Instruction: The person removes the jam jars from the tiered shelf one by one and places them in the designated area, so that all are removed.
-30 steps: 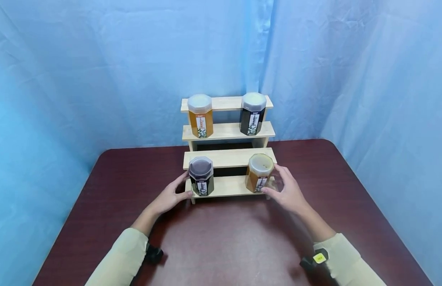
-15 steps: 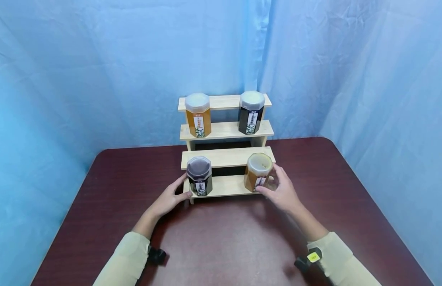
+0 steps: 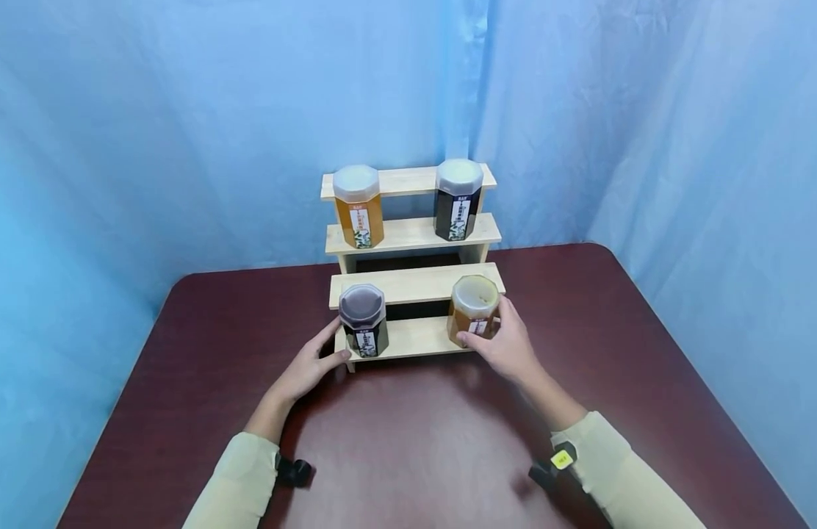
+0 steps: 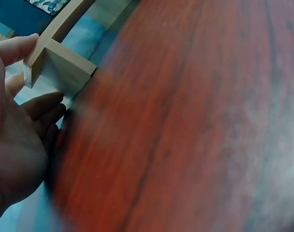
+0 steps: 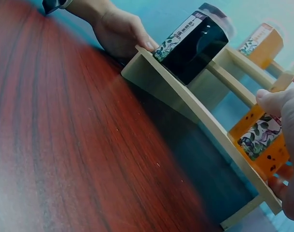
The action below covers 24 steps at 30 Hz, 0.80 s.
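Note:
A pale wooden tiered stand (image 3: 418, 338) bears several octagonal jars. On its bottom step, a dark jar (image 3: 377, 339) with a frosted lid stands at the left, and an amber jar (image 5: 248, 128) with dark specks at the right. My right hand (image 3: 508, 349) grips the amber jar, thumb across its front and fingers round its far side. Beside the dark jar, my left hand (image 3: 304, 372) pinches the left end of the bottom step. The left wrist view shows its thumb on the board end (image 4: 40, 50), the other fingers loosely bent.
Higher on the stand, another amber jar (image 3: 375, 220) and another dark jar (image 3: 444, 213) stand left and right. Dark red wood covers the table (image 3: 408, 448). Blue curtains (image 3: 217, 132) hang close behind and along both sides.
My right thumb has slid left across the amber jar's front, and that hand has closed further round it. The left hand keeps its place. The head view has shifted slightly.

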### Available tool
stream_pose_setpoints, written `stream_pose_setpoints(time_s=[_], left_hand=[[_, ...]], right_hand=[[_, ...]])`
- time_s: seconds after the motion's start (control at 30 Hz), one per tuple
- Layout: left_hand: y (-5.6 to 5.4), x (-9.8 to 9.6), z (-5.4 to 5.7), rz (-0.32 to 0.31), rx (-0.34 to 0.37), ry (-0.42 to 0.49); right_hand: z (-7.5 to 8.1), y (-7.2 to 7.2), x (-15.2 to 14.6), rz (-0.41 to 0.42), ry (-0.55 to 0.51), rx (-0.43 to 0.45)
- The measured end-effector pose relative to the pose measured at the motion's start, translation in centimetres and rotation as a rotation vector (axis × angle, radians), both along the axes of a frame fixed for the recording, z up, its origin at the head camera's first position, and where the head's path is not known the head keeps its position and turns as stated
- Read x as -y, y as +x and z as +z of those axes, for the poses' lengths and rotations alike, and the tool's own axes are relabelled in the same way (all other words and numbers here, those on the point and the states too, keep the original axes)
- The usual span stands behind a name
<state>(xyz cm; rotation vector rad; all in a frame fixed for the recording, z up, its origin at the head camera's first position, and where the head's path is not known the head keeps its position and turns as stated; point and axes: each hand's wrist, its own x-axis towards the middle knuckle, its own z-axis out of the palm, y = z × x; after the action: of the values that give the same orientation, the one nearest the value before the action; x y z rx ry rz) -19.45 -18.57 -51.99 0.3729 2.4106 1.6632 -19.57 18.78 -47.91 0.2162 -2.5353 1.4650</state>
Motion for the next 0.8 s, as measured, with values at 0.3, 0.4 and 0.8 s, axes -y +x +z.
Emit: stream_pose_setpoints(time_s=[0.3, 0.4, 0.8], left_hand=[[0.1, 0.1, 0.2, -0.01, -0.024, -0.026], [0.0, 0.0, 0.1, -0.012, -0.024, -0.022], [0.0, 0.1, 0.0, -0.004, -0.021, -0.031]], right_hand=[[0.5, -0.1, -0.3, -0.058, 0.066, -0.064], [0.7, 0.0, -0.9, -0.069, 0.085, -0.06], [1.2, 0.5, -5.1, -0.128, 0.129, -0.108]])
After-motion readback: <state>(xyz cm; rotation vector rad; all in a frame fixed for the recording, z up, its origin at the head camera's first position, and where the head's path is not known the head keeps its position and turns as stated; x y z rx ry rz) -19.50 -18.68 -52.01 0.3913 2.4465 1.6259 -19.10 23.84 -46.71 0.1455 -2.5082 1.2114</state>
